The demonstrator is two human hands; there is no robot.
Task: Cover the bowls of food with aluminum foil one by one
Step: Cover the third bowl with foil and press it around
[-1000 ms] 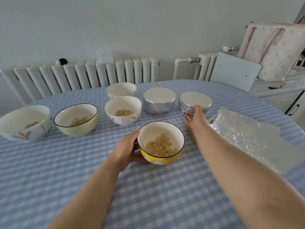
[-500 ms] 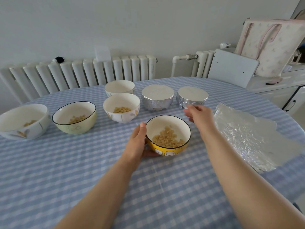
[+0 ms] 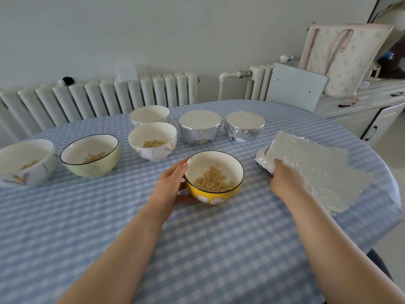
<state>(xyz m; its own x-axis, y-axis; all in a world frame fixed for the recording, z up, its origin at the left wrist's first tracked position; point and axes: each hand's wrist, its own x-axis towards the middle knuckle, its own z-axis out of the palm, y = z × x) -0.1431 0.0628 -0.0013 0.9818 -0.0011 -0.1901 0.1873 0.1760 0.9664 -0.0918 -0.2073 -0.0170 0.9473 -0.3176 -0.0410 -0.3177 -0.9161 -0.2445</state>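
Note:
A yellow bowl point(image 3: 215, 195) holding pasta sits in the middle of the table, uncovered. My left hand point(image 3: 172, 185) cups its left side. My right hand point(image 3: 285, 181) lies on the near left corner of a stack of aluminum foil sheets point(image 3: 315, 165), fingers on the top sheet; I cannot tell whether it grips one. Two bowls wrapped in foil point(image 3: 199, 128) point(image 3: 244, 128) stand at the back. Open bowls with pasta stand to the left: a white one point(image 3: 152, 142), a green one point(image 3: 92, 156) and a large white one point(image 3: 26, 165). Another white bowl point(image 3: 150, 115) stands behind.
The round table carries a blue checked cloth point(image 3: 109, 227); its edge curves close on the right. Radiators point(image 3: 109, 99) line the wall behind. A white cabinet point(image 3: 361, 106) with a tote bag point(image 3: 344, 60) on it stands at the right.
My right hand left the right foil-wrapped bowl and swung right and nearer, onto the corner of the foil stack. My left hand stayed on the yellow bowl.

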